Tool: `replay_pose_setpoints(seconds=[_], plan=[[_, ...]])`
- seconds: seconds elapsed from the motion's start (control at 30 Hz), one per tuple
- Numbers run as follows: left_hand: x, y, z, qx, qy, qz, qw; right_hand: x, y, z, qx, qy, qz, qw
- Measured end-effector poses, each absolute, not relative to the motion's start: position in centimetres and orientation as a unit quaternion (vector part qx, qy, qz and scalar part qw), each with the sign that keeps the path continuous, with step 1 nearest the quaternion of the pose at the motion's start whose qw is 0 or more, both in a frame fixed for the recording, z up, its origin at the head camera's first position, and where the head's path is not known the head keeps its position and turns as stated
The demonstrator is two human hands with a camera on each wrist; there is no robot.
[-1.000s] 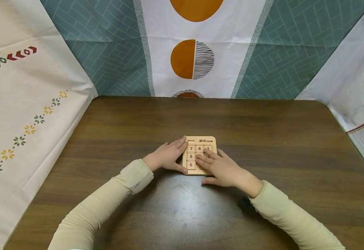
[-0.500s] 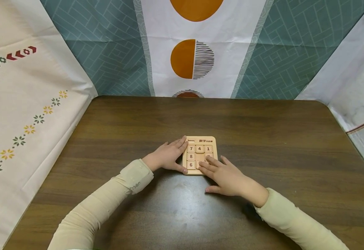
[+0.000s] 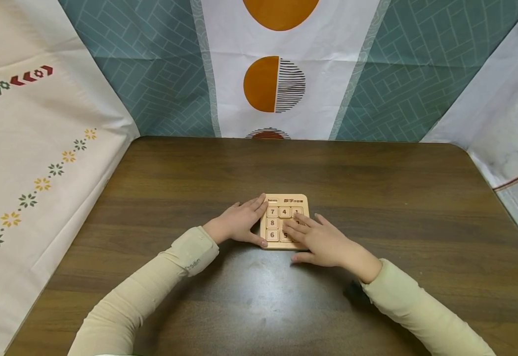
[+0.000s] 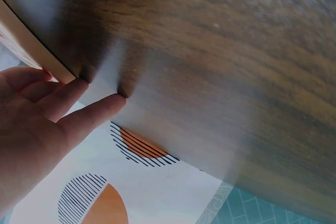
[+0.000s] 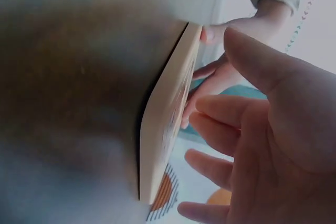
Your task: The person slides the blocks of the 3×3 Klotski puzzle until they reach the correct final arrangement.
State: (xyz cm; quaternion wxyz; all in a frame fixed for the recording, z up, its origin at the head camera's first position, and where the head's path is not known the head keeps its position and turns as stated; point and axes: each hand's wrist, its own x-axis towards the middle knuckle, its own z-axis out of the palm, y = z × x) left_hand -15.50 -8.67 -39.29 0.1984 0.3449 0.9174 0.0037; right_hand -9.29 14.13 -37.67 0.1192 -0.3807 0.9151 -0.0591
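A wooden number sliding puzzle (image 3: 295, 197) lies flat on the table in the head view. The 7, 4, 8 and 6 tiles show fully, while the right fingers partly cover the 1 and the tiles at lower right. Along the puzzle's left side, my left hand (image 3: 240, 221) rests with fingers near the top corner and thumb at the bottom corner. My right hand (image 3: 325, 242) reaches over the right side, its fingers extended over the tiles around the centre gap. From the right wrist view, the puzzle (image 5: 164, 103) appears edge-on beside the spread right fingers (image 5: 210, 169).
The brown wooden table (image 3: 188, 168) extends around the puzzle on all sides. Behind it hangs a teal and white patterned cloth (image 3: 223, 89). A white embroidered cloth (image 3: 41, 128) covers the left side. A dark object (image 3: 356, 291) sits under the right wrist.
A centre tile has slid down to the bottom middle, leaving a gap in the centre. My right hand drew back with it, then rose slightly toward the middle rows. The left hand stayed still.
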Motion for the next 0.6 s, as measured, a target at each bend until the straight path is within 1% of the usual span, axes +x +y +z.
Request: replay_pose_setpoints(seconds=[0.33,0.6], plan=[[-15.5,-8.6,-39.3,0.344,0.918,0.002,0.197,-11.9,13.5,-38.5,-0.342,0.929,-0.048,0.131],[-15.5,-8.6,-39.2,0.343,0.918,0.004,0.197,-11.5,13.3,-38.4,-0.343,0.927,-0.056,0.144]])
